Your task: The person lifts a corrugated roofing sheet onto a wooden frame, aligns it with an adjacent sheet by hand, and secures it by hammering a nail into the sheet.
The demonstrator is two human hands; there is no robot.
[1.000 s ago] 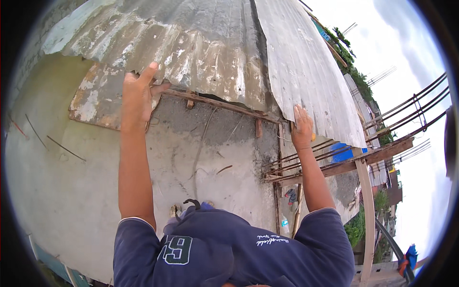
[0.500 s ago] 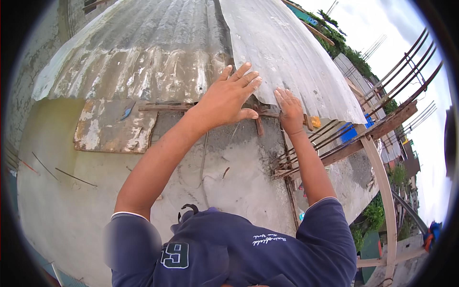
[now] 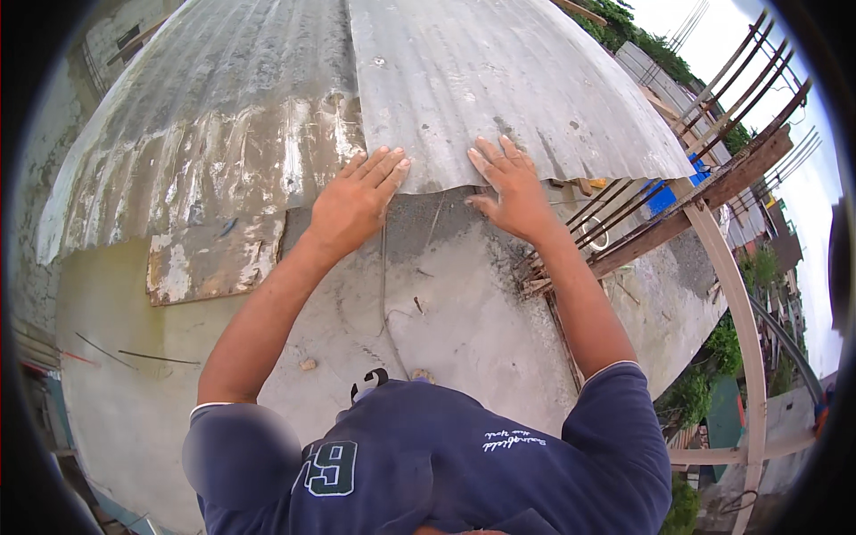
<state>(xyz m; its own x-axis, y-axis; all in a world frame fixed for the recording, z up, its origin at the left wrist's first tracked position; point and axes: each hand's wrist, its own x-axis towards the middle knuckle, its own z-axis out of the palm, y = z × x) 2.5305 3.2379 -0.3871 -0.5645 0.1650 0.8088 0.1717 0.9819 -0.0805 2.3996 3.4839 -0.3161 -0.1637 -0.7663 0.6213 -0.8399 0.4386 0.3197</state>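
Two overlapping corrugated metal sheets lie ahead of me, the stained left one [image 3: 223,116] and the paler right one [image 3: 481,80]. My left hand [image 3: 352,201] rests fingertips-first near the front edge where they meet, fingers extended. My right hand [image 3: 508,192] is spread on the right sheet's front edge, thumb out below it. Under the left sheet's edge sits a weathered, flaking board [image 3: 214,263].
Concrete floor [image 3: 446,330] surrounds my feet, with thin bars [image 3: 143,355] at left. Rusty rebar [image 3: 731,89] and a wooden beam [image 3: 687,214] stand at the right, beside a long pale timber [image 3: 749,374]. A blue object [image 3: 660,198] sits behind them.
My left hand went from gripping the left sheet's edge to lying flat near the seam. My right hand moved up slightly. The seam now appears farther left, with the right sheet covering more below.
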